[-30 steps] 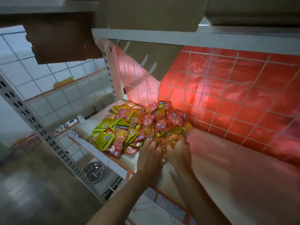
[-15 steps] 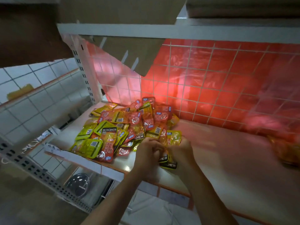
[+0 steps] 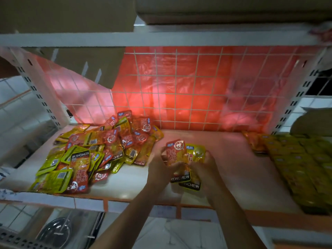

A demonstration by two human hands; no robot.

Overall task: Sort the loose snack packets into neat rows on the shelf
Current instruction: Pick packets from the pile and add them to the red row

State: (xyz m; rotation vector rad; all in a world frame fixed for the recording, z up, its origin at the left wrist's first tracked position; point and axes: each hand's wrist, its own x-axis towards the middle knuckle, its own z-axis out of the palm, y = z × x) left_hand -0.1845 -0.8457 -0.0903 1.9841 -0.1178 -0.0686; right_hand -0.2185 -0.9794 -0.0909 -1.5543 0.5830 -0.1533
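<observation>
My left hand [image 3: 162, 166] and right hand [image 3: 204, 168] are close together, fingers of both curled around a small bunch of snack packets [image 3: 177, 153], a red one and a yellow one on top, over the white shelf board [image 3: 228, 159]. The loose pile [image 3: 100, 150] lies left of my hands, touching the wire grid back [image 3: 197, 90], which has red plastic behind it. Laid rows of yellow packets [image 3: 296, 162] are far right, blurred. A cardboard box [image 3: 224, 9] sits on the shelf above.

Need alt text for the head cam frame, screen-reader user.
The left hand and right hand together grip a small bunch of red and yellow snack packets over the middle of a white shelf. A loose heap of packets lies at left, tidy rows of yellow packets at right, a red-backed wire grid behind.
</observation>
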